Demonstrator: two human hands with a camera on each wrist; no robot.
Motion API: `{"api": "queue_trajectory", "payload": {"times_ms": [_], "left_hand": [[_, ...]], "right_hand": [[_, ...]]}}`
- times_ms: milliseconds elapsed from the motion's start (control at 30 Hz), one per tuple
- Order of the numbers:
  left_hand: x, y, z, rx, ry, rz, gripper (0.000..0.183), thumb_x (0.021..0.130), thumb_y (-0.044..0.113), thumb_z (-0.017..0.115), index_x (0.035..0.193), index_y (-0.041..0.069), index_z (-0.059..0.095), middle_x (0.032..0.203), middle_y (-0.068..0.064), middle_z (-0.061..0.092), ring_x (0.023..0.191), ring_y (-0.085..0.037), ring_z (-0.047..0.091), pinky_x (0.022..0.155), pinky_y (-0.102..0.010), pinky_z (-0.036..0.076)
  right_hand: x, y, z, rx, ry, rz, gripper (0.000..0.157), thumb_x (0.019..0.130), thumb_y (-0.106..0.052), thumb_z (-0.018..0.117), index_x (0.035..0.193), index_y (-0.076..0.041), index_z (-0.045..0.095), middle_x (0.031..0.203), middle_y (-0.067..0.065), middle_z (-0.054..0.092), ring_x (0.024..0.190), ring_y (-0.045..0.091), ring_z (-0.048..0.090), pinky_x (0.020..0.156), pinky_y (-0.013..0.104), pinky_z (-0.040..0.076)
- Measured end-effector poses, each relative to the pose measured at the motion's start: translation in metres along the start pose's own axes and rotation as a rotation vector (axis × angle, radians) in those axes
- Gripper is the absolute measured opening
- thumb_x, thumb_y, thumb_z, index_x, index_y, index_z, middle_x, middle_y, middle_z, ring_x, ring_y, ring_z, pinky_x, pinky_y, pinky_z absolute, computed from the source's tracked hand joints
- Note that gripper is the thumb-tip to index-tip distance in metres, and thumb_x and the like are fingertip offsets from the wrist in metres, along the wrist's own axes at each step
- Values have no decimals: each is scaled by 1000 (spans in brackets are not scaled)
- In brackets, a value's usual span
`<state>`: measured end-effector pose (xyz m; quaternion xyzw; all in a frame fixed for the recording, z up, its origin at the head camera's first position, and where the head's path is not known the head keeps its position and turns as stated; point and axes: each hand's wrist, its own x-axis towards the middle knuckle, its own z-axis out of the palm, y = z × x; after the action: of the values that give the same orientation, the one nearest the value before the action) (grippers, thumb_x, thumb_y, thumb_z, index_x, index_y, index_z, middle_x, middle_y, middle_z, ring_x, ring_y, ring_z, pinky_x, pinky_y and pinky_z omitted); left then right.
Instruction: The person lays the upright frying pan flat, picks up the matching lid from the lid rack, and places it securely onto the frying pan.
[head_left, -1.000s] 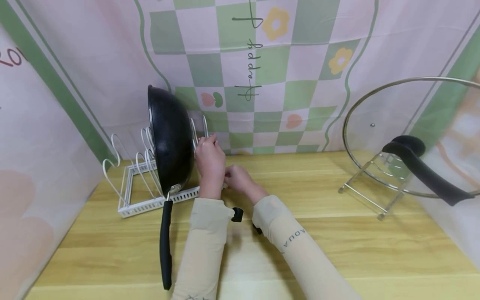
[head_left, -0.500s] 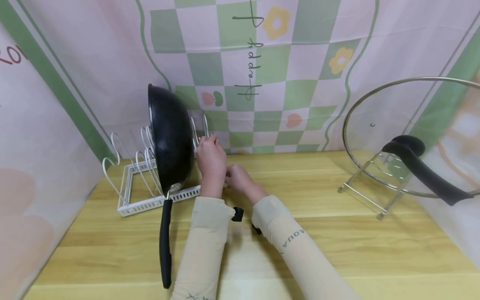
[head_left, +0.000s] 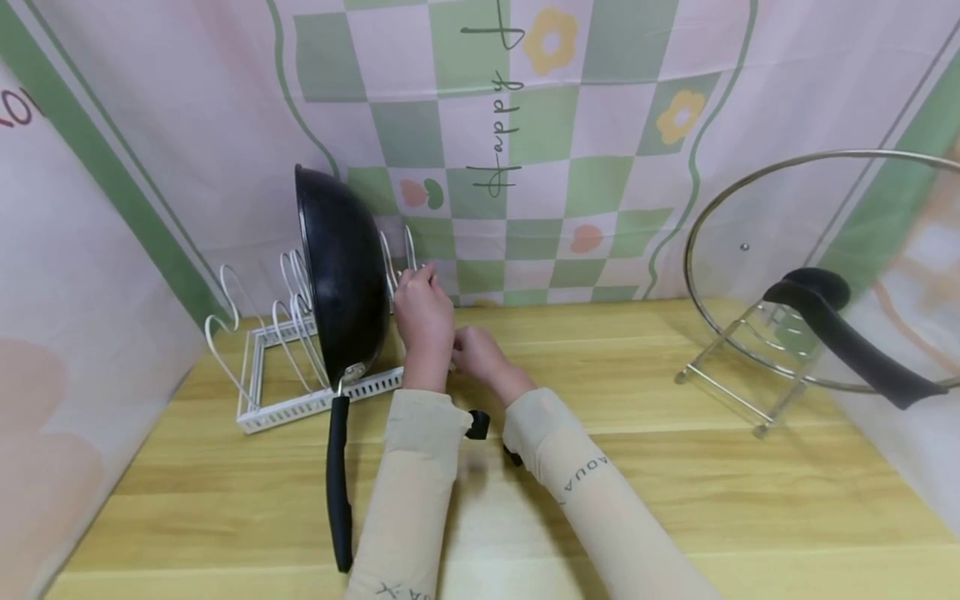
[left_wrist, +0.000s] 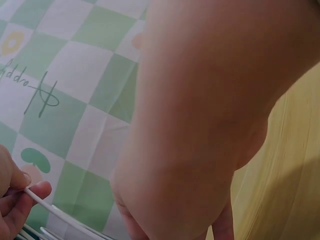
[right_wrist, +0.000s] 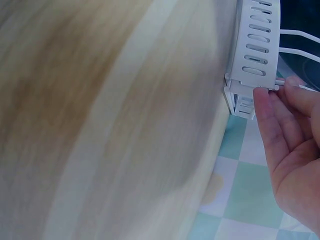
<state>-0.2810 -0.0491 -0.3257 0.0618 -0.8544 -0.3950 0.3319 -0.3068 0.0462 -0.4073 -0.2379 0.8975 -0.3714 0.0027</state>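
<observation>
In a white pan rack (head_left: 292, 410) at left, a black wok (head_left: 345, 275) stands on edge, its long handle pointing toward me over the table. My left hand (head_left: 425, 321) is at the rack's right end; in the left wrist view its thumb and fingers pinch a thin white wire divider (left_wrist: 56, 210). Lower and closer to me, my right hand (head_left: 486, 362) works at the rack's front right corner. The right wrist view has its thumb and finger pinching a wire at the slotted frame (right_wrist: 246, 81). My right forearm and hand block much of the left wrist view.
On the right, a glass lid with a black handle (head_left: 862, 346) leans in a small metal stand (head_left: 731, 394). A patterned cloth (head_left: 480, 133) hangs behind the wooden table (head_left: 637, 500). Other white wire loops (head_left: 225, 325) rise left of the wok.
The wok's handle end has shifted slightly right. Both hands keep nearly the same places on the rack, and the head view has tilted a little.
</observation>
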Motion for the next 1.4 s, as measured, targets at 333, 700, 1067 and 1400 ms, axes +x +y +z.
{"api": "queue_trajectory", "payload": {"times_ms": [333,700,1067,1400], "left_hand": [[1,1,1,-13,-1,-8,24,99,-2,62,121,-2,72,113,-22,69,106,-40,67,93,-45,55],[4,3,-4,-15,-59,-33,25,100,-1,61,122,-2,72,117,-22,69,109,-40,65,94,-46,54],[14,7,-18,-10,-175,-114,25,101,4,62,124,4,73,123,-16,71,115,-35,64,95,-44,53],[25,9,-28,65,-293,-108,26,101,7,63,125,8,74,125,-11,71,116,-31,64,96,-43,52]], "right_hand": [[0,-2,0,-18,7,-5,17,97,2,62,82,1,71,71,9,67,60,15,60,60,25,51],[-2,-2,-1,66,-16,38,15,100,-1,62,102,4,76,99,18,75,77,26,72,66,28,59],[-1,-4,0,108,-53,48,20,101,-5,64,117,0,76,112,14,75,99,26,72,68,28,60],[-1,-7,1,86,-32,50,17,100,-4,65,111,3,76,109,17,75,94,27,73,67,27,59]]}}
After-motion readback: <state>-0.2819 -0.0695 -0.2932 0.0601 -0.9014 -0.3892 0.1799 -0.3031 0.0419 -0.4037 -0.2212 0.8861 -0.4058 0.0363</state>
